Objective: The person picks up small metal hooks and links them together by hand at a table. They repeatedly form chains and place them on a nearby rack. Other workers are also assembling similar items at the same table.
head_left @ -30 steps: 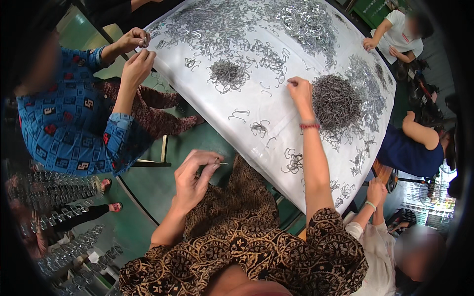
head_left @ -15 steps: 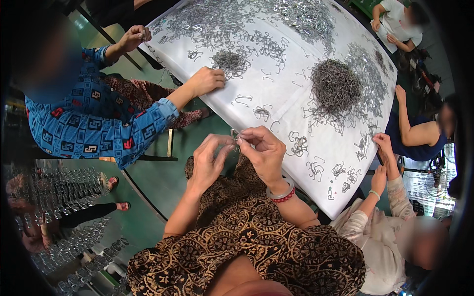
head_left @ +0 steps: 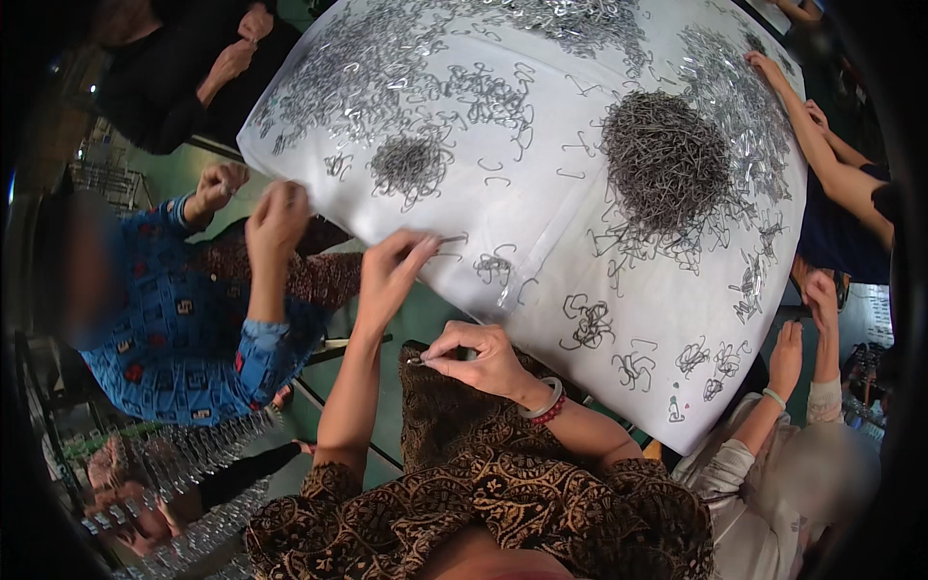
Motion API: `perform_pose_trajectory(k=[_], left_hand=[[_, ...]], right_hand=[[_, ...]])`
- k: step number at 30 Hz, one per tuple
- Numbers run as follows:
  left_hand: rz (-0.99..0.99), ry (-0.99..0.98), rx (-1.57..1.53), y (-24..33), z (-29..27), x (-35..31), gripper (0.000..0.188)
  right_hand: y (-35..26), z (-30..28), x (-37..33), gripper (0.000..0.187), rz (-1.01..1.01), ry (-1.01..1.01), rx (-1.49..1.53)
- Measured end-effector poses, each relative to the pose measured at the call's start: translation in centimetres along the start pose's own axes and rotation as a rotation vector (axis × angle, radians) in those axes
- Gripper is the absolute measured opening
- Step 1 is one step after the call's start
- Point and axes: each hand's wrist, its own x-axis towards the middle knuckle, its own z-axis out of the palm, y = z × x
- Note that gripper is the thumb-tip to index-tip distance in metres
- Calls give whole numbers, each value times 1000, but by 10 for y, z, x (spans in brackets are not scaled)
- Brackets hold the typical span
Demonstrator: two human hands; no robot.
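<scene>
Left hand [head_left: 391, 266] pinching bent wire clip [head_left: 450, 239] at desk [head_left: 541, 242] edge; right hand [head_left: 478, 356] fingers closed on second clip [head_left: 418, 361]. Probably light, stiff, springy, prone to tangling; best gripped mid-wire.

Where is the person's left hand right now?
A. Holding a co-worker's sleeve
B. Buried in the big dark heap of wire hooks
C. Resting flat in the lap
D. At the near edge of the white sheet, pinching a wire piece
D: the left hand reaches up to the near edge of the white sheet with a thin wire piece at its fingertips, well apart from the big dark heap.
</scene>
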Motion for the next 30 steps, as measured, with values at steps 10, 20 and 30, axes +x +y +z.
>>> perform_pose_trajectory(k=[10,20,30], left_hand=[[104,33,747,-6,123,195,23],[245,210,424,-8,94,165,14],[394,-258,376,22,135,136,14]], right_hand=[[30,-42,-3,9,71,52,-94],[36,-42,1,9,96,82,-102],[38,-42,4,9,126,51,-221]])
